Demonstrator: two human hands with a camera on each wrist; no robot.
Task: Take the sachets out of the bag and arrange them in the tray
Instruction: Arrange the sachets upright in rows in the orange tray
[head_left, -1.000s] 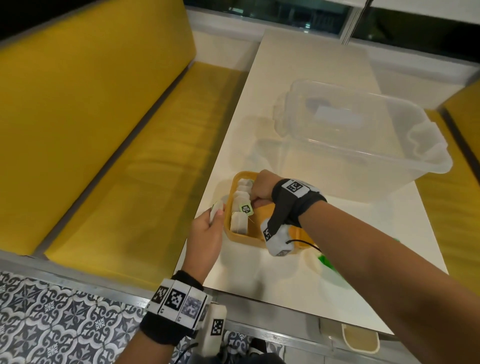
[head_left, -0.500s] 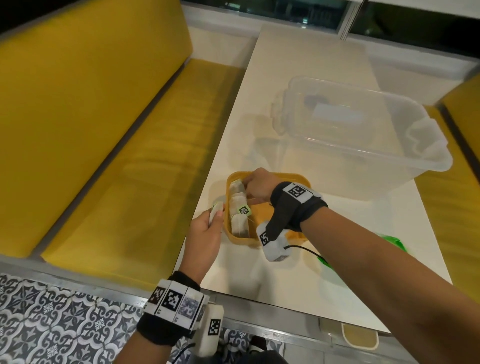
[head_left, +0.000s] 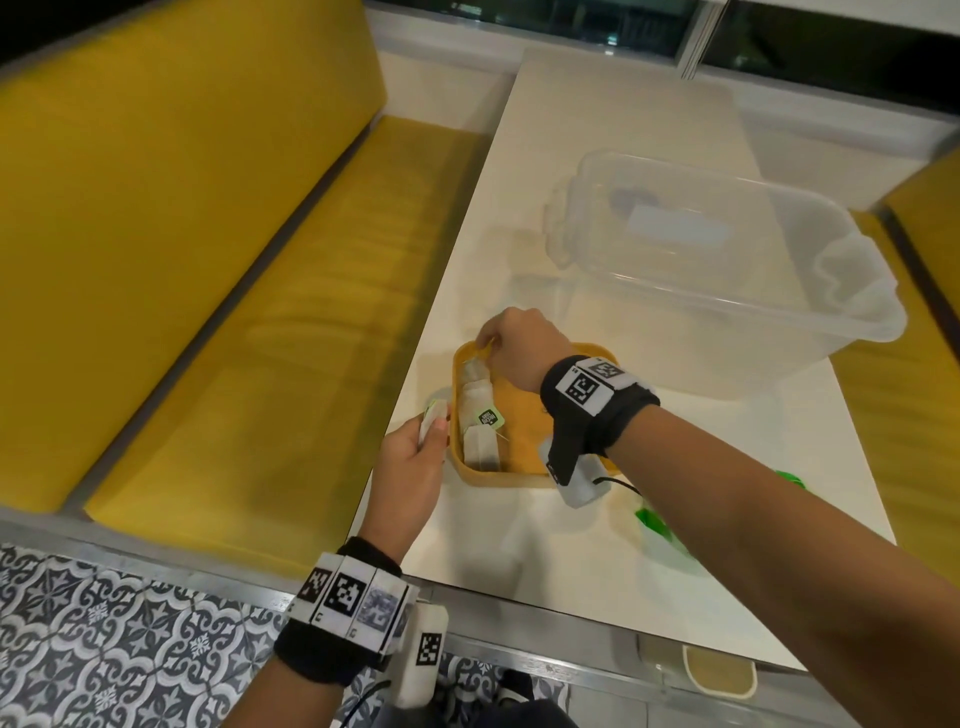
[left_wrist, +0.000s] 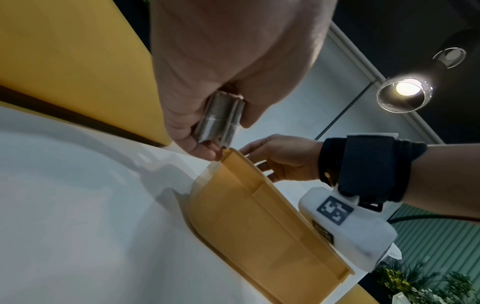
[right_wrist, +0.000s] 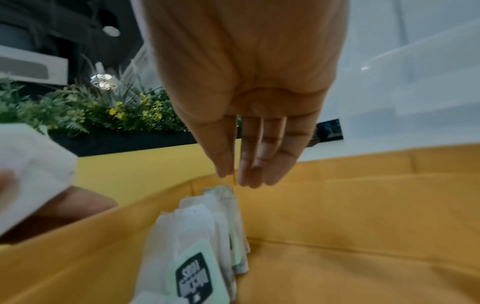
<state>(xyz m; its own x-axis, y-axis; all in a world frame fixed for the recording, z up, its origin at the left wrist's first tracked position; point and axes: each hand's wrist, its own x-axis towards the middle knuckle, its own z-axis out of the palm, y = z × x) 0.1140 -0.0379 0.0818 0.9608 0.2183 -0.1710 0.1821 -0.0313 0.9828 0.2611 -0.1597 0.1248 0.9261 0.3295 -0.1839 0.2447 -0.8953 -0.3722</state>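
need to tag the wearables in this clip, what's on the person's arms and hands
Both hands are bare. The left hand has a black wristband ringed with white square-code tags and a white camera pod bearing another code. The right hand has a black wrist strap with white code tags on top, a white coded pod beneath, and a thin dark cable leaving it.
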